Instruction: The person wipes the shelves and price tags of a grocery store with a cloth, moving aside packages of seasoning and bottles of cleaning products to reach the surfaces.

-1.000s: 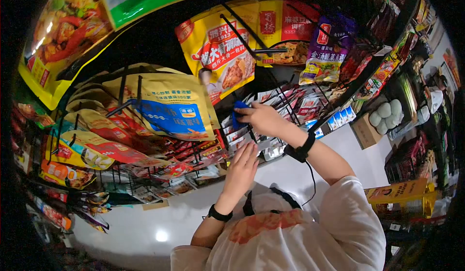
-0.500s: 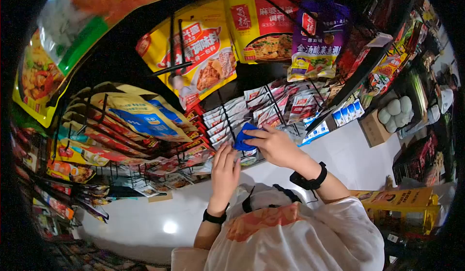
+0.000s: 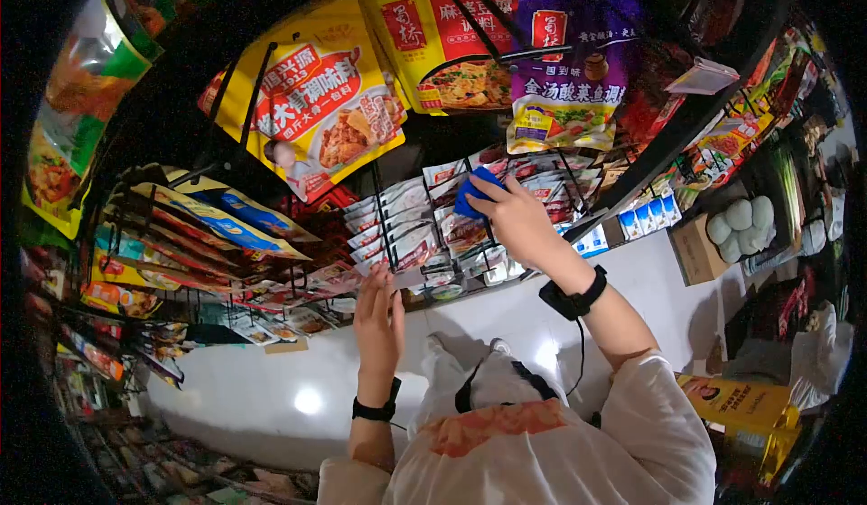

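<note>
My right hand point(image 3: 524, 229) is closed on a folded blue cloth point(image 3: 480, 192). The cloth is against or just in front of the small seasoning packets point(image 3: 456, 229) hanging on black hooks. My left hand point(image 3: 377, 320) has its fingers stretched upward, with the tips at the front edge of the packet rows. Beside those fingertips is a pale label strip point(image 3: 405, 279); whether they touch it I cannot tell. Above the hands hang a yellow seasoning pouch point(image 3: 325, 98), a red and yellow pouch point(image 3: 461, 44) and a purple pouch point(image 3: 569, 80).
Several brown and blue pouches point(image 3: 217, 220) hang to the left. A dark shelf edge point(image 3: 673, 144) slants down on the right. Beyond it stands a cardboard box point(image 3: 700, 247) near pale rounded items point(image 3: 745, 225). A yellow box point(image 3: 745, 401) sits at lower right on the pale floor.
My right hand has moved up with the blue cloth, away from my left hand. My left hand has shifted left. The view has turned, so the hanging pouches appear further left.
</note>
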`<state>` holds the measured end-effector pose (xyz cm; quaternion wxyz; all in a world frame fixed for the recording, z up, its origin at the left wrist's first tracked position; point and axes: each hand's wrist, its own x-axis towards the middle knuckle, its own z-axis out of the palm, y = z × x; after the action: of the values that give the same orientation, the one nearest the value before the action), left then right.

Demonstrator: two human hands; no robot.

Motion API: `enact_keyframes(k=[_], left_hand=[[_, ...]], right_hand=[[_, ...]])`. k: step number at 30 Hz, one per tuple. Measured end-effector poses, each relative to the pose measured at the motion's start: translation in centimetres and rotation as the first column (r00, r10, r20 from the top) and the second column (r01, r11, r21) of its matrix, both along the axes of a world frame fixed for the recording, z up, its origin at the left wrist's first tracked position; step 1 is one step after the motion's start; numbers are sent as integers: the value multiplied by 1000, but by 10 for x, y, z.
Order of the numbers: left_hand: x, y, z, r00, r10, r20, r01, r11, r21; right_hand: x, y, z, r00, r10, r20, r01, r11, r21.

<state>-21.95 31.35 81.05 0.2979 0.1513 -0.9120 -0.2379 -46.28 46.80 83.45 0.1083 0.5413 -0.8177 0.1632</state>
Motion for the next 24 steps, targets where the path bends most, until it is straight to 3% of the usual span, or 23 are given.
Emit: enact_keyframes(k=[2,3,7,13,16,17,21,24], left_hand=[[0,2,0,1000,29,2,-29,999,-35],[-1,3,-1,999,38,3,-37,999,-35],[1,4,-4,998,59,-12,-60,994,-91],[1,2,-3,999,26,-46,-29,997,-71],[2,0,-5,998,10,-60,-13,998,-55],[2,0,-5,999,15,-49,-18,999,-49],[4,-3,-4,1000,9,-2,-9,997,-81],[5,1,-1,999,27,31,-27,999,-29]], right_hand=[[-20,-17,-11,998,34,-59,-38,997,-61],[-26,-25,-2,997,13,-78,-10,1000,28],[-62,-59,-20,985,12,-175,-1,998,63],[-64,-95,-8,973,-226,-43,230,948,221],[-77,-106,-7,980,-194,-43,198,956,215],[-82,-109,-4,978,-205,44,186,946,266],[-99,-115,-16,954,-217,205,180,966,186],[-90,-107,-5,973,-201,110,160,939,304]])
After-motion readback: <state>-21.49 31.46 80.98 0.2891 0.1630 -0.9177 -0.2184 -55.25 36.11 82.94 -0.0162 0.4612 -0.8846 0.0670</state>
